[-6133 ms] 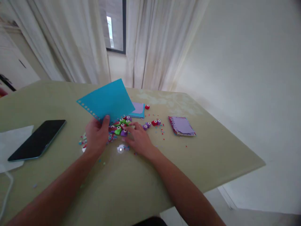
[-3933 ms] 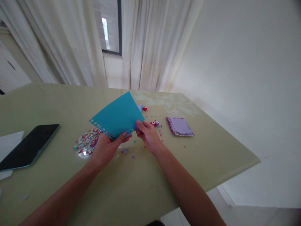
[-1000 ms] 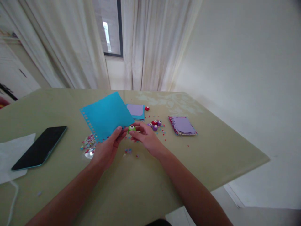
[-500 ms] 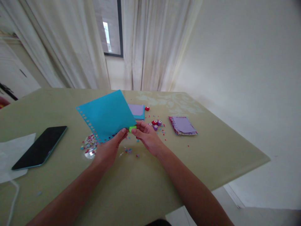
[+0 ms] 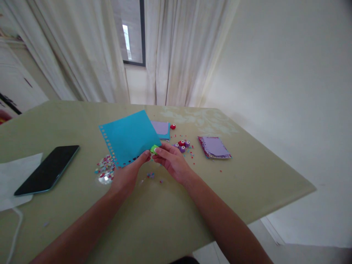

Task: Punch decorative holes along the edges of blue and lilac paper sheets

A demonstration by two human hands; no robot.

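Note:
My left hand (image 5: pixel 129 174) pinches the near corner of a blue paper sheet (image 5: pixel 128 137) with a row of punched holes along its left and near edges. It holds the sheet tilted up over the table (image 5: pixel 247 183). My right hand (image 5: pixel 172 161) grips a small green paper punch (image 5: pixel 154 149) pressed against the sheet's near right corner. Both hands meet at that corner.
A pile of punched confetti (image 5: pixel 105 168) lies left of my hands. Small red and purple punches (image 5: pixel 182 145) sit beyond my right hand, with a lone red punch (image 5: pixel 172 126) farther back. A purple paper stack (image 5: pixel 215 147) lies right, a black phone (image 5: pixel 46 169) on white paper (image 5: pixel 11 179) left.
The sheet dropped slightly and shifted right since half a second ago. The green punch stays at its near right corner. Seconds earlier my right hand picked punches from the table.

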